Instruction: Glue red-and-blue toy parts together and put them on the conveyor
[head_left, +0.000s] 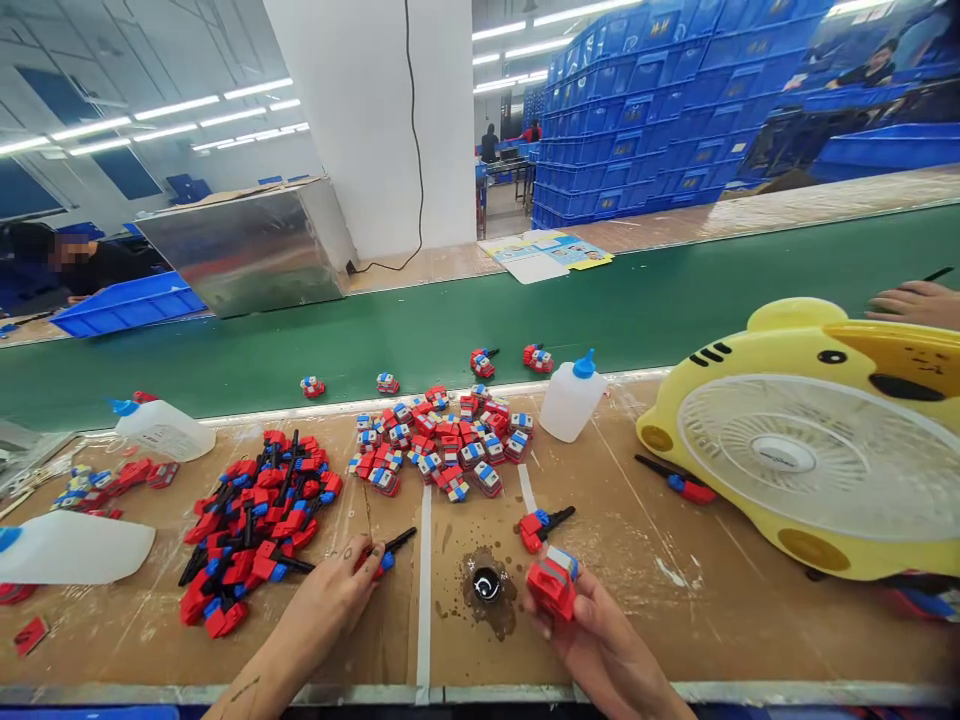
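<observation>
My left hand [341,592] is closed on a red-and-blue toy part with a black rod [397,543], low over the cardboard-covered bench. My fingers partly cover it. In my right hand [604,635] is a red toy block [553,588] with a grey-white and blue top, gripped between thumb and fingers. Between the hands sits a small round cup of dark liquid [487,585], with a wet stain around it. Just beyond my right hand lies a loose red-and-blue part [534,528] with a black rod. A heap of similar rod parts [262,510] is left of my left hand.
Red, white and blue blocks [450,440] are piled ahead. A white squeeze bottle [571,402] stands beside them; others [75,547] lie at left. A yellow fan [795,440] fills the right. Several assembled pieces [482,363] rest on the green belt [420,320]. Another person's hand [919,302] is at far right.
</observation>
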